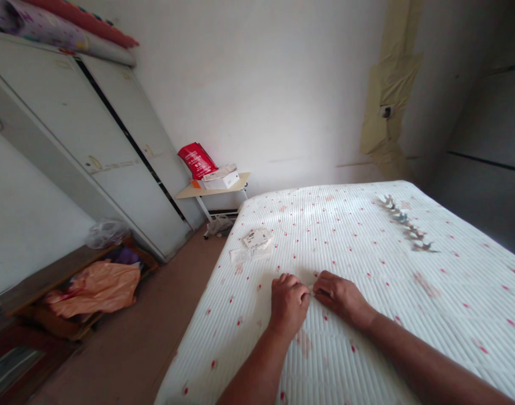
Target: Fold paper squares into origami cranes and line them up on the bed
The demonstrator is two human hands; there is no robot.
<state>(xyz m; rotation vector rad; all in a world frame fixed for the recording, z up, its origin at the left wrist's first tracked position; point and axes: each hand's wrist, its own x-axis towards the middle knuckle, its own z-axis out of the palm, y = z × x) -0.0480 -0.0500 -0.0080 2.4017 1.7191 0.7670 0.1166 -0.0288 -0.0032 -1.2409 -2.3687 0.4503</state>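
My left hand (289, 301) and my right hand (342, 295) meet just above the bed, knuckles up, with fingers pinched together. Between their fingertips shows a sliver of a small pale thing (311, 292); my fingers hide the rest, so its kind cannot be made out. Beyond my left hand lies a small pile of printed paper pieces (257, 239), with a strip of paper (244, 256) at its near side. Several folded paper figures, like cranes (403, 217), stand in a slanting row on the bed, farther off to the right.
The bed has a ribbed white cover (358, 349) with red dots. Past its far left corner, a small table (190, 192) holds a red bag (197, 161) and a white box (224, 180). On the left are a wardrobe (93, 140) and a low bench with an orange bag (101, 287).
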